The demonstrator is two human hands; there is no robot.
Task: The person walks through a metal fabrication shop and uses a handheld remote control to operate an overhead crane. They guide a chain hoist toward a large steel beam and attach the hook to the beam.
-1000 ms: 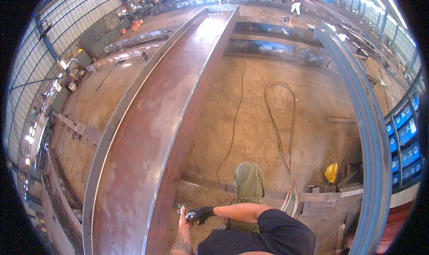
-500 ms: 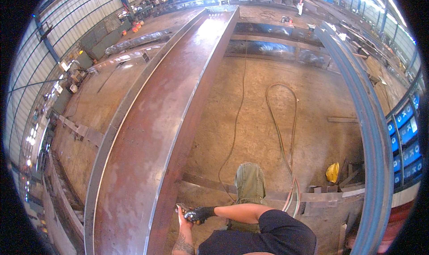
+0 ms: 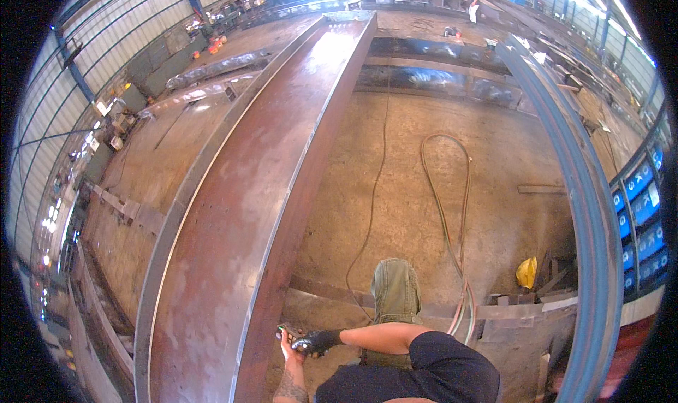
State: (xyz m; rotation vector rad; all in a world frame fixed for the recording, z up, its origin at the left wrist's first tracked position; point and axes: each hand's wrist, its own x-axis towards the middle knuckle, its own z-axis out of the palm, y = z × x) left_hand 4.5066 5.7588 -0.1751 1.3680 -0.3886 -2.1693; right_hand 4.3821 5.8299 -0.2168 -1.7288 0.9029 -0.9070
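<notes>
Close to the near end of a long reddish-brown steel beam point(image 3: 219, 262), my two hands meet beside its right flange. My bare left hand point(image 3: 290, 348) is closed, with fingers curled around a small dark object point(image 3: 281, 329) that shows a bright green spot; its kind is too small to make out. My right hand point(image 3: 311, 343), in a dark glove, is closed and presses against the left hand's fingers. Whatever the gloved fingers grip is hidden. Neither hand visibly touches the beam.
A looped hose point(image 3: 445, 138) and a thin cable point(image 3: 373, 212) lie on the brown floor ahead. Blue-grey steel sections point(image 3: 593, 212) run along the right. A yellow object point(image 3: 526, 272) sits among metal offcuts. Crosswise beams point(image 3: 424, 74) lie farther off, and a person point(image 3: 474, 4) stands beyond.
Both hands stay together at almost the same place beside the beam. The left hand's fingers have shifted slightly, and a green spot on the small object now shows more plainly.
</notes>
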